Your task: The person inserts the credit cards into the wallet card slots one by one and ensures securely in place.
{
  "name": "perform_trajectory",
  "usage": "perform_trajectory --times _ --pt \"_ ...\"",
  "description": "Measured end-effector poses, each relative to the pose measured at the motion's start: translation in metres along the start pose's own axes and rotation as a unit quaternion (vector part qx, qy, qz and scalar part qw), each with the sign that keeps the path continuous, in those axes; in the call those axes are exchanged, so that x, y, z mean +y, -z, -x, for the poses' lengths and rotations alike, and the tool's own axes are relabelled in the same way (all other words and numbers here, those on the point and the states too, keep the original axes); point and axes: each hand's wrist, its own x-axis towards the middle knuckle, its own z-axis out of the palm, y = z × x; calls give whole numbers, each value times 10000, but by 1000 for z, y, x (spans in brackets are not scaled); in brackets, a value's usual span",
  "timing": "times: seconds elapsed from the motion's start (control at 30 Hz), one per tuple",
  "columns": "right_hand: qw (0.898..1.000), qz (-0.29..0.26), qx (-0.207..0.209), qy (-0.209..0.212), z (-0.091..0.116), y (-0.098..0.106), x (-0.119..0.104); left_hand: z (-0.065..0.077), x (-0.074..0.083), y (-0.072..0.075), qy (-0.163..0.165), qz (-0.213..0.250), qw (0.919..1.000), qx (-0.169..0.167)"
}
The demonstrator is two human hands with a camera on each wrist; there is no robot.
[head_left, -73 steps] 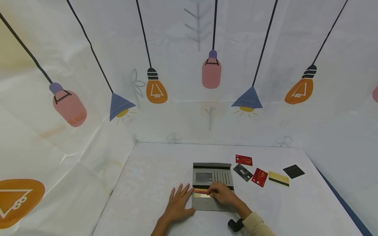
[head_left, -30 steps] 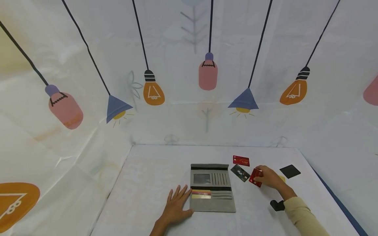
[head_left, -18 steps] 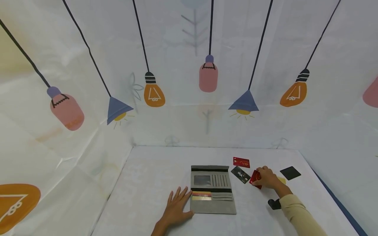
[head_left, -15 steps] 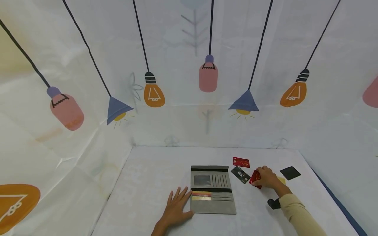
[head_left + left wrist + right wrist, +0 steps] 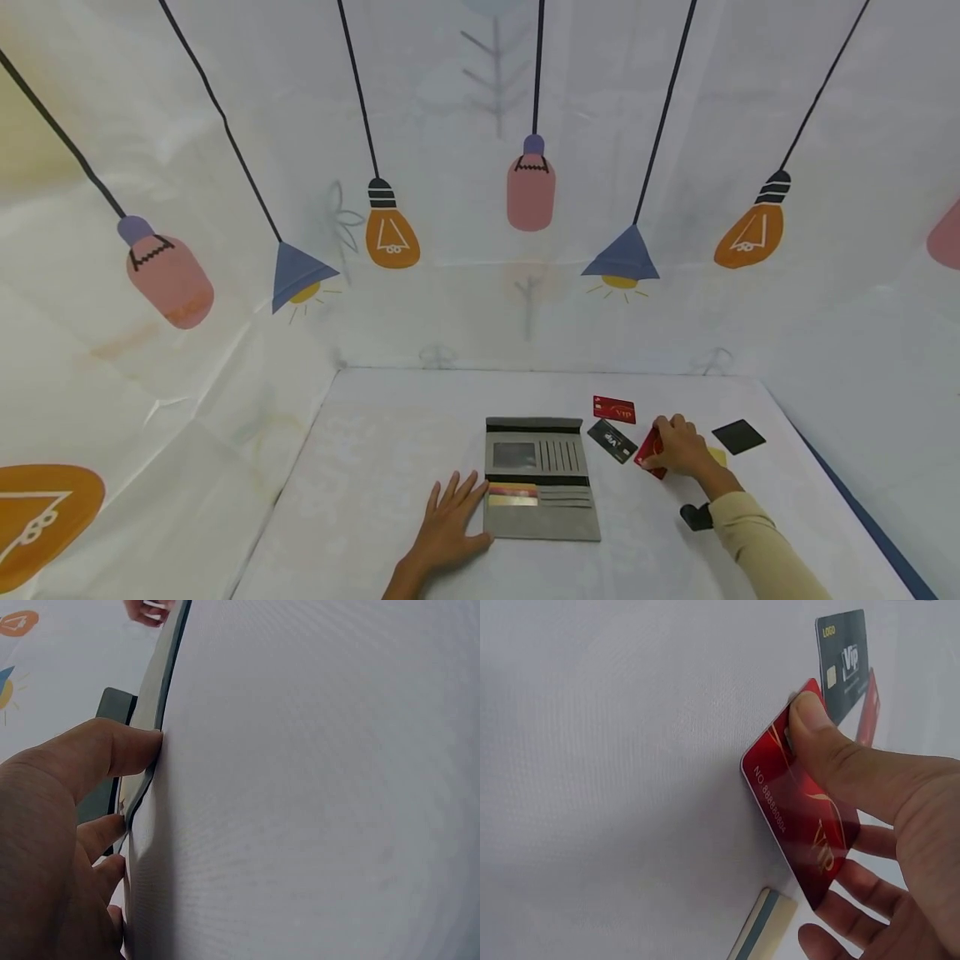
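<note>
Head camera: one, set high and well back, facing forward and down over the desk (image 5: pixel 375 458) to the printed wall (image 5: pixel 457 321). Left wrist camera: one, close, facing past the left hand (image 5: pixel 52 847) along the wallet (image 5: pixel 555 481), which the head view shares. Right wrist camera: one, close upon the right hand (image 5: pixel 922 825) and red card (image 5: pixel 795 802), both also in the head view.

Wallet (image 5: pixel 540 527) on table (image 5: pixel 382 433), cards (image 5: pixel 612 441) to its right

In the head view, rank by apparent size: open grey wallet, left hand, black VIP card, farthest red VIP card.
Largest: open grey wallet
Next: left hand
Smallest: black VIP card and farthest red VIP card, too alike to rank
</note>
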Motion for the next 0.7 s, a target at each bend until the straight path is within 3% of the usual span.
perform_trajectory --times 0.3,0.53,0.7 --pt "9959 62 841 317 6 11 -3 2 1 0 -130 7 9998 157" --pt "9987 -360 201 289 13 39 0 2 1 0 -41 42 9999 85" --pt "9946 -890 -77 534 28 61 1 1 1 1 -97 28 9999 111"
